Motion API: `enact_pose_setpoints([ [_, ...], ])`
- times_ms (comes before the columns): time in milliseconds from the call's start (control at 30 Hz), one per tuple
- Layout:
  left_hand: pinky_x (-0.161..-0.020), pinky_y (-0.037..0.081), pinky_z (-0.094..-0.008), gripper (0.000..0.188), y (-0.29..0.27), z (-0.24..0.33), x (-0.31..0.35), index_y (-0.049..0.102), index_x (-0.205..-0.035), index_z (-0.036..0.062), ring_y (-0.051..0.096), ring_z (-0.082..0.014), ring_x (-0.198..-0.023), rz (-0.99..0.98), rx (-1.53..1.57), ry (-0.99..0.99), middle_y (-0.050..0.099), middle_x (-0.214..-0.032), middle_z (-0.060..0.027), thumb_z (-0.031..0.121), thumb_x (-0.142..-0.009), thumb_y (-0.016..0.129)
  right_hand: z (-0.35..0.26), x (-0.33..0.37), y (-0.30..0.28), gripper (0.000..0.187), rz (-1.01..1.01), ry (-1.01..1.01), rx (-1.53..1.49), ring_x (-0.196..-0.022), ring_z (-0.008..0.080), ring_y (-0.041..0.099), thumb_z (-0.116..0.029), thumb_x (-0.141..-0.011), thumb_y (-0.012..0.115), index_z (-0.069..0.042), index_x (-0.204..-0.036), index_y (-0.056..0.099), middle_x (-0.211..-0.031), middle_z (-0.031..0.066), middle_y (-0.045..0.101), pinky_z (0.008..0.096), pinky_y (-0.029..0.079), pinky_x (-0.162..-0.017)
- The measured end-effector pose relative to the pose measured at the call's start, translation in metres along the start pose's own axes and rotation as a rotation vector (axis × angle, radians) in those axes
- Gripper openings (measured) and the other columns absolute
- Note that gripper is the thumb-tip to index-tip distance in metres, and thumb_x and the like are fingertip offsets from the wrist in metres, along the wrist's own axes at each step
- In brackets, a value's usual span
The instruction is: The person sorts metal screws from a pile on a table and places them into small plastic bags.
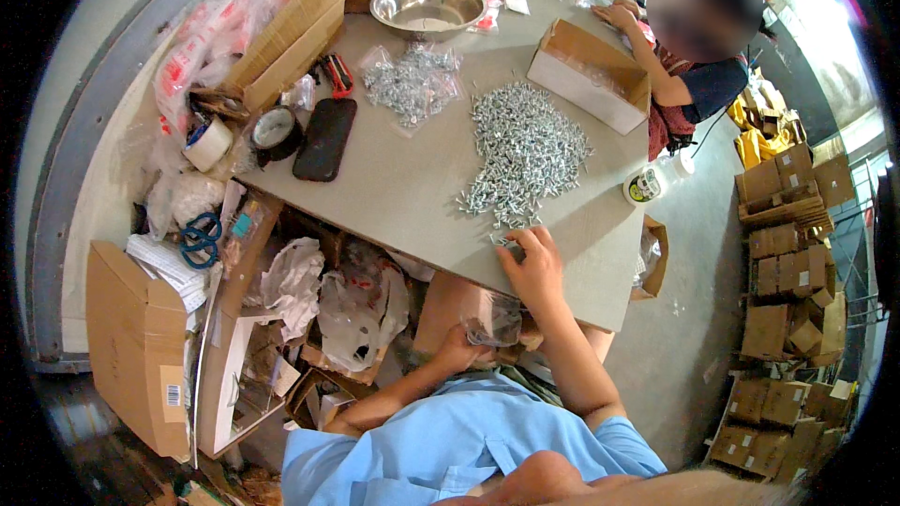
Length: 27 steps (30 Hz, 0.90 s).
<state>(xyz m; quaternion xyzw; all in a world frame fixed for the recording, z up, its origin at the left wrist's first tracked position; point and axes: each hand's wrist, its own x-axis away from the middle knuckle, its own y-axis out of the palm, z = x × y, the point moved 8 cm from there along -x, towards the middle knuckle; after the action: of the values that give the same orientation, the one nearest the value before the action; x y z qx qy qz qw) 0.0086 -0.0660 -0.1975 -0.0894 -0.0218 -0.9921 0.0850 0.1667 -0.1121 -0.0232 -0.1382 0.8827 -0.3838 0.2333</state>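
Observation:
A large pile of small silver screws [525,145] is spread over the grey table [394,197]. At the pile's near end, close to the table's front edge, my right hand [534,270] is curled with thumb and fingertips on a few loose screws [502,240]. Below the table edge, my left hand [457,349] grips a small clear plastic bag [497,320]; what the bag contains is hard to make out. Farther back, clear bags filled with screws [412,84] lie in a heap left of the pile.
Behind the bags stands a steel bowl [428,7]. A black phone [324,139] and tape rolls [275,131] lie at the left. An open carton [591,75] sits at the right, near a co-worker's hands [619,14]. A white tub [644,186] stands by the right edge.

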Motion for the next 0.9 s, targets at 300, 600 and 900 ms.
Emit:
enact_pose_setpoints([
  [300,-0.066,0.046,-0.0317,0.019,0.005,-0.023,-0.003,0.057,-0.082,0.0029,0.057,-0.0156,-0.071,-0.046,0.028,-0.050,0.060,-0.074,-0.0071,0.007,-0.070,0.072,0.003,0.008,0.003,0.016,0.037,-0.027,0.028,-0.078,0.0288,0.059,-0.014,-0.074,0.070,-0.005,-0.085,0.063,-0.087,0.0110,0.059,0.0379,0.048,-0.068],
  [600,-0.063,0.046,-0.0330,0.020,-0.002,-0.008,-0.005,0.057,-0.080,0.0027,0.056,-0.0168,-0.069,0.039,0.000,0.084,0.059,-0.073,-0.0094,0.016,-0.076,0.071,-0.007,0.051,-0.011,0.010,-0.442,-0.028,-0.334,-0.080,0.0244,0.059,-0.008,-0.072,0.070,-0.005,-0.081,0.068,-0.086,0.0100,0.059,0.0325,0.049,-0.069],
  [900,-0.072,0.046,-0.0365,0.033,0.001,0.001,-0.026,0.056,-0.086,0.0034,0.056,-0.0236,-0.080,-0.108,-0.428,0.003,0.059,-0.085,-0.0107,0.030,-0.076,0.072,0.014,0.053,-0.014,0.010,-0.377,0.055,-0.369,-0.077,0.0260,0.058,-0.015,-0.074,0.071,-0.007,-0.080,0.068,-0.084,0.0102,0.059,0.0343,0.047,-0.067],
])
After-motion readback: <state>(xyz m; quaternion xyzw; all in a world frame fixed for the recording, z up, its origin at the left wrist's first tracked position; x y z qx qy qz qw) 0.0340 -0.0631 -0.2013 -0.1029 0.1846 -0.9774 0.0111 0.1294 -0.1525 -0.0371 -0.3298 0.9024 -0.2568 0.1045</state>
